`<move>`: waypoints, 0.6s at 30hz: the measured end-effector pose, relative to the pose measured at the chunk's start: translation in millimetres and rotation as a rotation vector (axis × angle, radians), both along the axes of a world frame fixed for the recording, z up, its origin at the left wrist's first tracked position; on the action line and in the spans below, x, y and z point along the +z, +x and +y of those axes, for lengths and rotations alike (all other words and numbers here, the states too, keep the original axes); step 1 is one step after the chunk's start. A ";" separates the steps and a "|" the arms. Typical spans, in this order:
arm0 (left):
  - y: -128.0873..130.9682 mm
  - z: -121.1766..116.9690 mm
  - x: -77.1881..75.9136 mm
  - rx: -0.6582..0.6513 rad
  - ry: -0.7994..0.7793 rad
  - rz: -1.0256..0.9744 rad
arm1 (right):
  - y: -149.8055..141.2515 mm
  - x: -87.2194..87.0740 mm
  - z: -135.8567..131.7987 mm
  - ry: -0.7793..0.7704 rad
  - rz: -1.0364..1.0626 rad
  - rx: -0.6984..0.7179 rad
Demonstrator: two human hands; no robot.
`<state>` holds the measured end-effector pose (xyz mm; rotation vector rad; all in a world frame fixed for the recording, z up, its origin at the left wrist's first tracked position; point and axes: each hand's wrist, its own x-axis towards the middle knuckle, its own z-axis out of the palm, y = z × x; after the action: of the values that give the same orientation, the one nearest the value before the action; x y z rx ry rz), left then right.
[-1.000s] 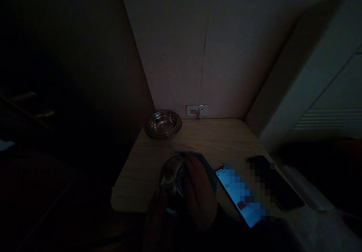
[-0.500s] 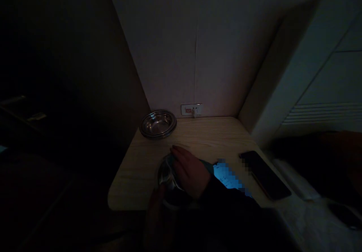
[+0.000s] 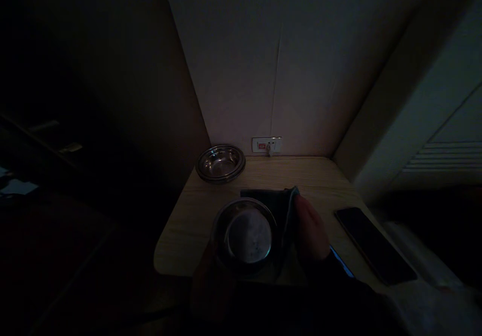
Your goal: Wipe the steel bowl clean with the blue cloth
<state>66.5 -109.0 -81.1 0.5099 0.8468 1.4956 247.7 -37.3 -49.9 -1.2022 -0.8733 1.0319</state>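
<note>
My left hand, dim in the shadow, grips the lower left rim of a round shiny metal bowl. The bowl is tilted up over the front of the small wooden table, one round face toward me; whether that is its inside or its underside I cannot tell. Just right of it, my right hand is closed on a dark bluish-green cloth. The cloth hangs beside and behind the bowl's right rim. Darkness hides most of the left fingers.
A stack of metal bowls stands at the table's back left corner. Behind it a wall socket holds a plug. A dark phone lies on the right side; a lit phone is mostly covered by my right forearm.
My right hand has moved right, off the bowl, with the cloth drawn out beside it. The bowl now faces me more fully. My view has shifted slightly left.
</note>
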 end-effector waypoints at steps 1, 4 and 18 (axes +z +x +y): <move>-3.0 -0.9 -2.0 -0.014 -0.018 -0.018 | 1.9 -1.6 -4.7 -0.011 -0.010 -0.032; -9.8 -5.0 -4.5 0.010 -0.087 -0.019 | 6.9 -2.7 -16.5 -0.046 -0.051 -0.111; -17.4 -9.5 3.4 0.236 -0.252 0.306 | 3.7 -8.8 -28.8 -0.072 -0.202 -0.110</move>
<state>49.1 -118.5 -77.7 0.4678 1.3549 1.5149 251.3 -66.1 -58.7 -1.4184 -0.9210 0.8694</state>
